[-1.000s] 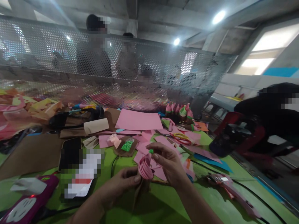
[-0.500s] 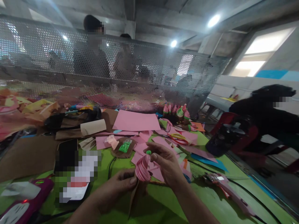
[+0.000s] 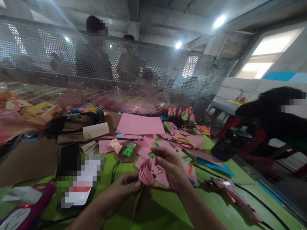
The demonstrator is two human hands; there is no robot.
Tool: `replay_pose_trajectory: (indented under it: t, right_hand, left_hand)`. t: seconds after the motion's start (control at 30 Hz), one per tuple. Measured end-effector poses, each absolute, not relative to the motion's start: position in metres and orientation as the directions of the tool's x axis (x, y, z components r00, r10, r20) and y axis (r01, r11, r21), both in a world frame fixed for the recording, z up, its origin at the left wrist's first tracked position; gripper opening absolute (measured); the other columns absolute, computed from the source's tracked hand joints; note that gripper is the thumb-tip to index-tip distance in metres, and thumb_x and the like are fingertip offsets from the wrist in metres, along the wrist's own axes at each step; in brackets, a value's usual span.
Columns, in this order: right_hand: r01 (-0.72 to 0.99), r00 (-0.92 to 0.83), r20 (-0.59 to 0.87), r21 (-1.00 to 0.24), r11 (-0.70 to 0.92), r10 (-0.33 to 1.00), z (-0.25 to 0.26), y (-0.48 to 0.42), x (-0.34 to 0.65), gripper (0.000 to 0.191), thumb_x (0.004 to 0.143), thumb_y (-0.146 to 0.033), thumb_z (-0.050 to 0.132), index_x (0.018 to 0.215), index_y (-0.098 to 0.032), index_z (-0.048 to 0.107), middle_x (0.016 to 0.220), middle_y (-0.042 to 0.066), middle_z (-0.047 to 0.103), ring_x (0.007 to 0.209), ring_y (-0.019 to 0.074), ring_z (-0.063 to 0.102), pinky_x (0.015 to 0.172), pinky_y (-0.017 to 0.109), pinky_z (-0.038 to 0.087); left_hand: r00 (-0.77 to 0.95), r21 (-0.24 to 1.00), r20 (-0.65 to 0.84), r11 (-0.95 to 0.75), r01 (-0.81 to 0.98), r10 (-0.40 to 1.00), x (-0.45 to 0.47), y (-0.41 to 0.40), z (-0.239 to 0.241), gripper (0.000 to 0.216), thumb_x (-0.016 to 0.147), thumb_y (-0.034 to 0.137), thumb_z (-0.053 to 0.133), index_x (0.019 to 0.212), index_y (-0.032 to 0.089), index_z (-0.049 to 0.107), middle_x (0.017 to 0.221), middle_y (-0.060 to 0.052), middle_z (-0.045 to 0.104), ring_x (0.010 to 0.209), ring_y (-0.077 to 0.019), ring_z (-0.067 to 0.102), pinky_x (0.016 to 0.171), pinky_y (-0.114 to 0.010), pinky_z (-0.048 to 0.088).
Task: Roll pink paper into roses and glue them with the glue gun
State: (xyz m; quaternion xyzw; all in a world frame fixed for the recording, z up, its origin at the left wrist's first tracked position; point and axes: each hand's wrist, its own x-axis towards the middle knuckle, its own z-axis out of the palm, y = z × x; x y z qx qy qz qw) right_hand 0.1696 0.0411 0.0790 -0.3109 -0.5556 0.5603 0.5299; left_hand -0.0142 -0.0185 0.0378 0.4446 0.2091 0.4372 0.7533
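Observation:
My left hand [image 3: 127, 188] grips a paper ice cream cone around its upper part, thumb in front. The cone has a pink pleated paper swirl [image 3: 146, 172] on top and a brown paper cone [image 3: 141, 199] below, its tip pointing down toward the green table [image 3: 168, 210]. At the peak of the swirl is a small green ball [image 3: 152, 155]. My right hand [image 3: 169, 164] has its thumb and index finger closed about this ball from the right; its other fingers are curled and partly hidden.
A pink glue gun [image 3: 236, 198] with a cord lies at right. Behind my hands are pink paper sheets [image 3: 140, 124], scissors [image 3: 183, 142] and a green packet [image 3: 129, 149]. Phones [image 3: 82, 196] and a purple power strip [image 3: 45, 191] lie left. Finished paper cones [image 3: 184, 115] stand near a perforated metal screen.
Both hands stay almost in place. The green ball and the top of the swirl have shifted very slightly, and the brown cone's lower tip has moved a little up and right.

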Motion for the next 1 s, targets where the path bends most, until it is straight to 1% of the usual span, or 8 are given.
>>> replay_pose_trajectory:
  t: [0.13, 0.27, 0.43, 0.57, 0.67, 0.77, 0.9, 1.0]
  right_hand:
    - [-0.165, -0.223, 0.263, -0.959, 0.230, 0.939, 0.079, 0.039, 0.169, 0.022, 0.069, -0.034, 0.086, 0.086, -0.023, 0.077, 0.079, 0.001, 0.067, 0.067, 0.0142, 0.055, 0.059, 0.025, 0.043]
    - [-0.077, -0.191, 0.310, -0.951, 0.300, 0.932, 0.078, 0.038, 0.169, 0.020, 0.072, -0.035, 0.084, 0.084, -0.022, 0.075, 0.075, 0.001, 0.063, 0.066, 0.0145, 0.052, 0.058, 0.026, 0.041]
    - [-0.123, -0.252, 0.253, -0.966, 0.228, 0.934, 0.079, 0.039, 0.169, 0.026, 0.072, -0.036, 0.084, 0.092, -0.023, 0.075, 0.078, 0.000, 0.064, 0.066, 0.0134, 0.052, 0.059, 0.025, 0.041]
    - [-0.143, -0.253, 0.216, -0.973, 0.184, 0.943, 0.078, 0.041, 0.168, 0.024, 0.069, -0.038, 0.085, 0.081, -0.021, 0.074, 0.070, -0.001, 0.061, 0.062, 0.0118, 0.049, 0.056, 0.023, 0.038]
    - [-0.145, -0.255, 0.204, -0.974, 0.171, 0.945, 0.079, 0.041, 0.167, 0.027, 0.068, -0.039, 0.086, 0.085, -0.022, 0.074, 0.071, 0.000, 0.062, 0.063, 0.0122, 0.050, 0.055, 0.023, 0.037]
    - [-0.144, -0.256, 0.188, -0.977, 0.155, 0.948, 0.080, 0.040, 0.167, 0.032, 0.068, -0.042, 0.085, 0.088, -0.021, 0.074, 0.076, 0.001, 0.064, 0.067, 0.0134, 0.052, 0.056, 0.023, 0.038]
    - [-0.142, -0.241, 0.190, -0.977, 0.159, 0.952, 0.080, 0.040, 0.166, 0.028, 0.068, -0.041, 0.085, 0.076, -0.019, 0.072, 0.069, -0.001, 0.060, 0.063, 0.0118, 0.048, 0.055, 0.022, 0.035]
    - [-0.140, -0.241, 0.190, -0.977, 0.159, 0.952, 0.081, 0.040, 0.165, 0.027, 0.068, -0.041, 0.085, 0.074, -0.019, 0.071, 0.069, -0.001, 0.059, 0.064, 0.0119, 0.048, 0.056, 0.023, 0.036]
  left_hand:
    - [0.538, 0.879, 0.077, 0.198, -0.434, 0.840, -0.014, -0.016, 0.042, 0.036, 0.080, 0.043, 0.074, 0.102, 0.015, 0.076, 0.081, -0.007, 0.070, 0.080, -0.0181, 0.061, 0.077, -0.027, 0.042]
    - [0.542, 0.888, 0.093, 0.177, -0.425, 0.835, -0.014, -0.016, 0.044, 0.034, 0.079, 0.041, 0.075, 0.102, 0.016, 0.076, 0.082, -0.005, 0.071, 0.082, -0.0184, 0.061, 0.080, -0.028, 0.042]
    - [0.522, 0.881, 0.084, 0.182, -0.437, 0.849, -0.015, -0.015, 0.040, 0.034, 0.080, 0.039, 0.075, 0.104, 0.016, 0.076, 0.087, -0.006, 0.071, 0.085, -0.0193, 0.061, 0.081, -0.028, 0.043]
    - [0.512, 0.884, 0.094, 0.165, -0.437, 0.854, -0.015, -0.013, 0.034, 0.038, 0.080, 0.040, 0.075, 0.109, 0.016, 0.075, 0.090, -0.007, 0.071, 0.088, -0.0195, 0.061, 0.082, -0.028, 0.043]
    - [0.517, 0.895, 0.081, 0.166, -0.414, 0.852, -0.015, -0.013, 0.034, 0.038, 0.081, 0.040, 0.075, 0.112, 0.017, 0.074, 0.089, -0.006, 0.072, 0.088, -0.0194, 0.062, 0.084, -0.029, 0.043]
    - [0.477, 0.899, 0.048, 0.170, -0.403, 0.878, -0.013, -0.014, 0.037, 0.038, 0.079, 0.037, 0.077, 0.114, 0.020, 0.073, 0.097, -0.006, 0.073, 0.098, -0.0213, 0.062, 0.093, -0.031, 0.042]
    - [0.445, 0.911, 0.027, 0.161, -0.379, 0.895, -0.011, -0.014, 0.038, 0.047, 0.076, 0.037, 0.080, 0.119, 0.022, 0.071, 0.112, -0.007, 0.073, 0.111, -0.0264, 0.060, 0.101, -0.037, 0.039]
    - [0.445, 0.916, 0.023, 0.159, -0.369, 0.895, -0.011, -0.013, 0.036, 0.050, 0.075, 0.038, 0.080, 0.121, 0.022, 0.069, 0.117, -0.007, 0.072, 0.115, -0.0289, 0.058, 0.104, -0.041, 0.037]
